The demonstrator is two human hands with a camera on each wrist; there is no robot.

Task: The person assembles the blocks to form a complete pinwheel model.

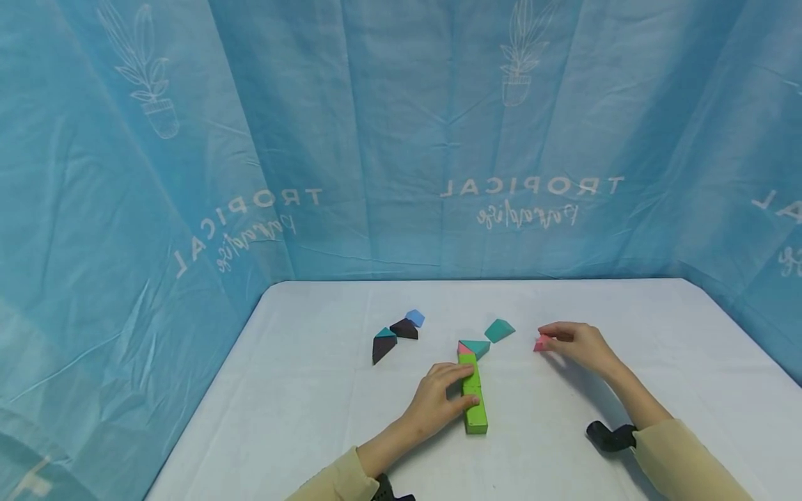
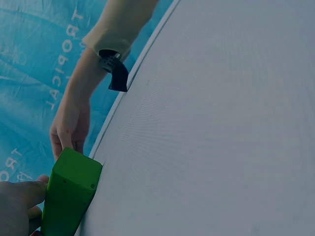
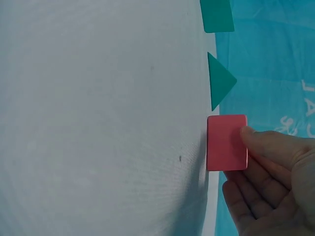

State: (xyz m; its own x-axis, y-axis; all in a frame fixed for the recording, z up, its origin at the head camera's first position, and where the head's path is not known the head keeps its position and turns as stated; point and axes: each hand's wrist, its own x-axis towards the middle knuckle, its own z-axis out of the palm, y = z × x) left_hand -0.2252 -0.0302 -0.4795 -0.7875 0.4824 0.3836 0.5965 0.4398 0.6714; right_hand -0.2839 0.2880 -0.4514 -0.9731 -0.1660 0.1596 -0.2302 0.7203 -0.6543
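My left hand [image 1: 435, 400] rests over a row of green blocks [image 1: 477, 417], fingertips and thumb tip on their top. The green end face [image 2: 76, 169] is seen large in the left wrist view. At the far end of the row sit a small pink piece [image 1: 464, 348] and a teal triangular block [image 1: 477, 347]. Off to the right, my right hand [image 1: 583, 346] pinches a small pink block [image 3: 227, 142] between thumb and fingers, close over the white table. Its flat rectangular face shows in the right wrist view.
Another teal block [image 1: 499, 330] lies between the row and my right hand. Left of the row are dark triangular blocks [image 1: 383, 349], one bordering a teal piece [image 1: 385, 332], and a blue block [image 1: 415, 318]. Blue printed curtains [image 1: 401, 139] hang behind the white table [image 1: 301, 390].
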